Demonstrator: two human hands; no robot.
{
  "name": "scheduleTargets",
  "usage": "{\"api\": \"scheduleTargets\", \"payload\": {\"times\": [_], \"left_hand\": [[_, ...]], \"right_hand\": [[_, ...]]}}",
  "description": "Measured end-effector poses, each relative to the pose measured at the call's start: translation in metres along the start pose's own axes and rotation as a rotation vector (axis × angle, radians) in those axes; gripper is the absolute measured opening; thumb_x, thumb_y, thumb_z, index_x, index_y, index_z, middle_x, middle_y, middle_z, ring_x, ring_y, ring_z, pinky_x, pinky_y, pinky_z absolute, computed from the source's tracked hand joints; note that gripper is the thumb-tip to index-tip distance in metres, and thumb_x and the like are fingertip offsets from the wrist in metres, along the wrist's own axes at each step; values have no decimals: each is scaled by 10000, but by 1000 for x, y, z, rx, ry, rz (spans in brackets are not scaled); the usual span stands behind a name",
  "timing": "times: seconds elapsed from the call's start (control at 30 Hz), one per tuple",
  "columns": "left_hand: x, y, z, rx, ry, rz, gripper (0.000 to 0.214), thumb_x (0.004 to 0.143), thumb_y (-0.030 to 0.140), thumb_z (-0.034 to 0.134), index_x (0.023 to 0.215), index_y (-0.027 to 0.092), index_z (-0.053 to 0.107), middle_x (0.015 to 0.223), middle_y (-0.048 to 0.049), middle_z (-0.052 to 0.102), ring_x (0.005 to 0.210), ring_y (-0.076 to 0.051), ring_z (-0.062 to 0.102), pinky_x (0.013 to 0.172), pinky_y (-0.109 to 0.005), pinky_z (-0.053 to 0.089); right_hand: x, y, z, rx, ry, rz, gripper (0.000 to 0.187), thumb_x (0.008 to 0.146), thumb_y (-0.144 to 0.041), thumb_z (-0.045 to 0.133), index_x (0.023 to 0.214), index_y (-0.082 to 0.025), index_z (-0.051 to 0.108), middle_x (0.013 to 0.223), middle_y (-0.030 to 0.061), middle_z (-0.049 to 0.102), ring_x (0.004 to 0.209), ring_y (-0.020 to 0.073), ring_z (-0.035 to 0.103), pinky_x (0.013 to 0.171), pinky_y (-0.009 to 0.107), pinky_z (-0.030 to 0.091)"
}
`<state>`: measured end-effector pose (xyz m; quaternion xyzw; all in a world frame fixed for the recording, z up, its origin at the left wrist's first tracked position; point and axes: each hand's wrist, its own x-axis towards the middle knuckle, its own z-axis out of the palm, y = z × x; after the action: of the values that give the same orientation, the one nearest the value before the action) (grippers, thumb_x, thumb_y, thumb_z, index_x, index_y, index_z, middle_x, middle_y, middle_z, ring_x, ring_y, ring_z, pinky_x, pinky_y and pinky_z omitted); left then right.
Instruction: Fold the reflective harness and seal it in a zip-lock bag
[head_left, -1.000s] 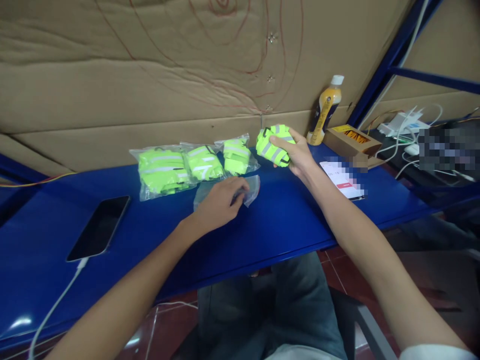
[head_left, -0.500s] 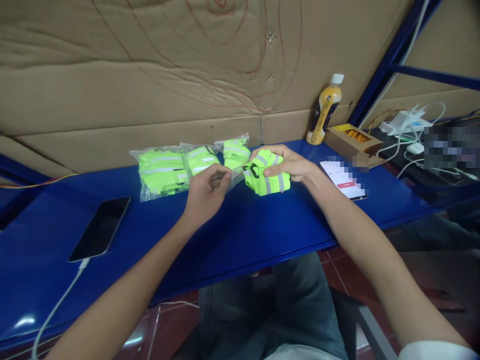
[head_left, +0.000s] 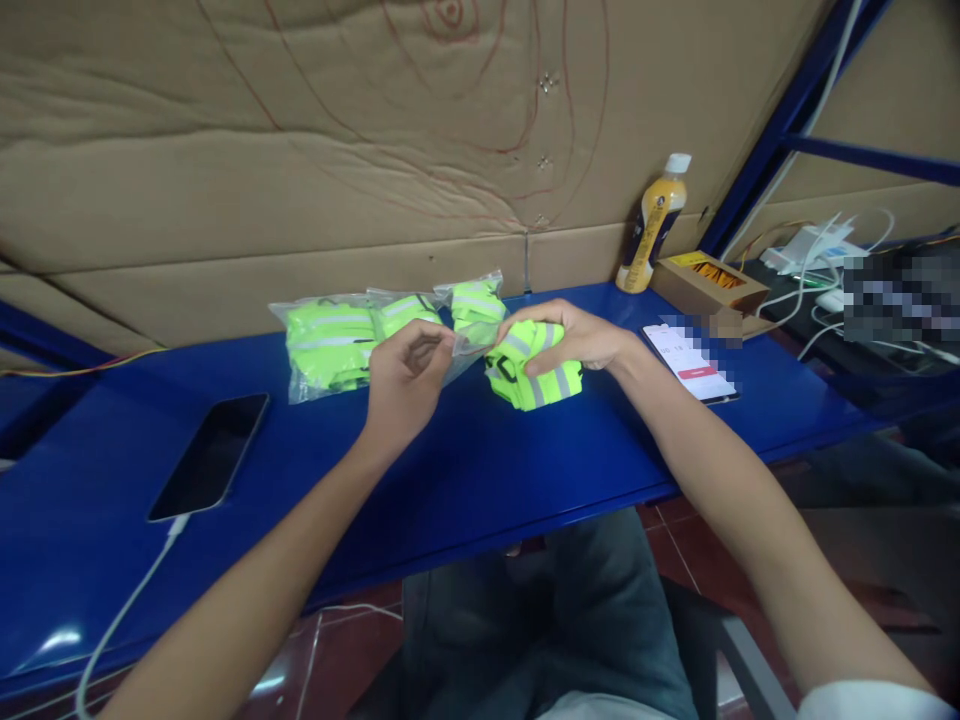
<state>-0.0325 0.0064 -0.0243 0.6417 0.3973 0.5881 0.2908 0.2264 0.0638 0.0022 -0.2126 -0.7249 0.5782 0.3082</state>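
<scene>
Fluorescent yellow-green, the reflective-striped bundle (head_left: pixel 531 388) lies mid-frame in the right hand's (head_left: pixel 589 335) clasping grip, right of the clear bag (head_left: pixel 471 342) the left hand (head_left: pixel 407 378) pinches.

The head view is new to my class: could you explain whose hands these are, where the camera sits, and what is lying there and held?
There is no machine here. A person wears a camera on their head, looking forward and down at their own bare hands. The left hand pinches a clear plastic bag; the right hand grips a yellow-green bundle with grey stripes. Whether any of it is inside the bag is hard to tell. On the blue table, three bagged bundles lie behind the hands. A dark phone lies to the left; a lit phone, bottle and cardboard box are to the right.
</scene>
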Motion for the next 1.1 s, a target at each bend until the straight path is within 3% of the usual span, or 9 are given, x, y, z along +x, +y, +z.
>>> {"api": "scheduleTargets", "payload": {"times": [0.13, 0.3, 0.47, 0.63, 0.77, 0.83, 0.9, 1.0, 1.1], "left_hand": [[-1, 0, 2, -14, -13, 0, 231, 910, 402, 818, 884, 202, 705, 860, -43, 751, 797, -178, 733, 751, -291, 585], [-1, 2, 1, 13, -127, 51, 290, 965, 473, 784, 924, 194, 720, 901, -52, 742, 840, -176, 721, 806, -295, 588], [4, 5, -5, 26, -126, -11, 325, 932, 506, 810, 931, 197, 708, 940, -68, 750, 861, -196, 723, 837, -325, 595], [7, 1, -7, 96, -85, -15, 257, 922, 443, 776, 908, 206, 678, 880, -52, 724, 815, -192, 703, 764, -312, 569], [6, -1, -10, 244, -48, 60, 175, 952, 364, 713, 909, 204, 658, 871, -38, 701, 831, -187, 699, 826, -325, 559], [7, 1, -13, 232, -111, 70, 181, 988, 374, 681, 936, 202, 659, 918, -54, 711, 870, -198, 709, 867, -342, 566], [9, 5, -18, 173, -214, 61, 224, 996, 426, 694, 1036, 206, 682, 1081, -94, 738, 1045, -238, 728, 970, -377, 573], [13, 10, -28, 97, -420, -29, 550, 896, 488, 835, 1360, 251, 659, 1366, -130, 710, 1358, -310, 658, 1143, -443, 539], [15, 12, -35, -29, -636, -225, 818, 794, 504, 934, 1514, 310, 598, 1320, -127, 746, 1284, -330, 723, 1061, -451, 618]], "right_hand": [[-4, -7, -6, 21, 41, -63, 537, 672, -305, 1034, 1159, -209, 830, 1153, 54, 832, 1003, 209, 766, 878, 302, 608], [2, -4, 5, -138, -16, -74, 522, 655, -327, 1032, 1127, -200, 850, 1156, 57, 834, 1082, 245, 756, 982, 356, 582], [7, -4, 13, -237, -20, -142, 520, 673, -343, 1011, 1152, -221, 847, 1184, 40, 831, 1156, 264, 742, 1115, 416, 524], [5, -10, 16, -295, -155, -55, 503, 677, -341, 1002, 1142, -229, 847, 1162, 24, 838, 1115, 253, 750, 1076, 374, 534], [2, -14, 10, -283, -248, -16, 505, 667, -327, 1008, 1133, -219, 847, 1159, 21, 839, 1104, 238, 750, 1045, 340, 540], [1, -14, 5, -275, -256, -6, 509, 663, -333, 1011, 1129, -214, 847, 1150, 26, 840, 1097, 241, 750, 1028, 342, 550], [0, -15, 1, -281, -223, -23, 504, 661, -344, 1014, 1119, -215, 848, 1139, 28, 840, 1091, 245, 749, 1030, 354, 551], [-2, -19, 0, -294, -158, -105, 507, 659, -347, 1020, 1118, -217, 847, 1142, 34, 835, 1093, 248, 747, 1039, 368, 546], [-4, -27, 1, -275, -126, -179, 518, 653, -342, 1032, 1117, -208, 847, 1153, 48, 831, 1087, 253, 752, 1014, 363, 559]]}}
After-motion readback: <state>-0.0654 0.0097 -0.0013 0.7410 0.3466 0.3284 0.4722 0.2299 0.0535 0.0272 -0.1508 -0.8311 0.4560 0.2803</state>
